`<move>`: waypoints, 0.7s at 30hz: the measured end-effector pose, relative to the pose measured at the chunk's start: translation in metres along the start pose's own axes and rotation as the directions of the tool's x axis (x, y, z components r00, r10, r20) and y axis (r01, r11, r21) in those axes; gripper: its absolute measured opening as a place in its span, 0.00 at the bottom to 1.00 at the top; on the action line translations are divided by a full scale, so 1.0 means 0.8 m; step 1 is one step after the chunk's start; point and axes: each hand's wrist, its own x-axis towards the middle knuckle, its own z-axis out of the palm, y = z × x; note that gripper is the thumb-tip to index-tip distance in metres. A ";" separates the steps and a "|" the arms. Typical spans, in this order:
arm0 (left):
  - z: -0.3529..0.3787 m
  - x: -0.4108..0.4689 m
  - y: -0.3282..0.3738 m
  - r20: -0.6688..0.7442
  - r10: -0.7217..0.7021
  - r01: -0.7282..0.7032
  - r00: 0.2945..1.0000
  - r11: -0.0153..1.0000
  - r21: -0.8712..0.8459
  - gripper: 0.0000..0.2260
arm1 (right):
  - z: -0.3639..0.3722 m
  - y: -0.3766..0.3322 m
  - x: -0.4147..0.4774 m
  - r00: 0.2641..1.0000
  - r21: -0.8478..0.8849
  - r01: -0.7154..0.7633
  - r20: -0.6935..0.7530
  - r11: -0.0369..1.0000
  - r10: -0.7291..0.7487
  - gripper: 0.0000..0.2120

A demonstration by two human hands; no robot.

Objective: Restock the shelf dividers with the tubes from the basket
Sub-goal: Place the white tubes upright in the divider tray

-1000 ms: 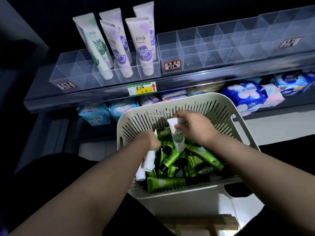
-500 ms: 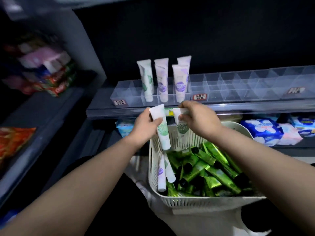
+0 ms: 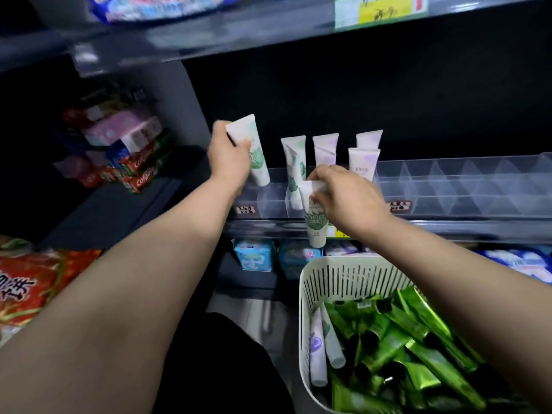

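Note:
My left hand (image 3: 227,156) grips a white tube with a green print (image 3: 257,162), held cap down just above the left end of the clear shelf dividers (image 3: 448,186). My right hand (image 3: 343,195) pinches the flat end of a second white and green tube (image 3: 313,222), which hangs in front of the dividers' front wall. Several white tubes (image 3: 325,150) stand upright in the left compartments. The white slotted basket (image 3: 337,279) at lower right holds many green tubes (image 3: 418,339) and two white ones (image 3: 319,354).
Toothpaste boxes (image 3: 137,168) and pink packs sit on the shelf to the left. A red snack bag (image 3: 33,285) lies at the far left. Blue packs (image 3: 254,255) fill the shelf under the dividers. An upper shelf edge with a price label (image 3: 379,10) runs overhead.
Both hands rose from the basket to the shelf, each with a white tube. The left tube now hovers over the left divider compartments, and the right tube hangs in front of them.

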 end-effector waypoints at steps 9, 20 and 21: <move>0.074 0.063 -0.044 0.228 -0.088 0.070 0.970 0.994 0.084 0.12 | 0.021 0.019 0.018 0.994 0.024 -0.025 0.104 0.999 0.023 0.09; 0.088 0.064 -0.082 0.222 -0.174 0.137 0.959 0.975 0.173 0.23 | 0.029 0.018 0.024 0.993 0.078 -0.005 0.116 0.997 -0.004 0.08; 0.085 0.062 -0.080 0.214 -0.181 0.148 0.960 0.975 0.164 0.24 | 0.029 0.017 0.024 0.993 0.081 -0.003 0.116 0.997 -0.006 0.08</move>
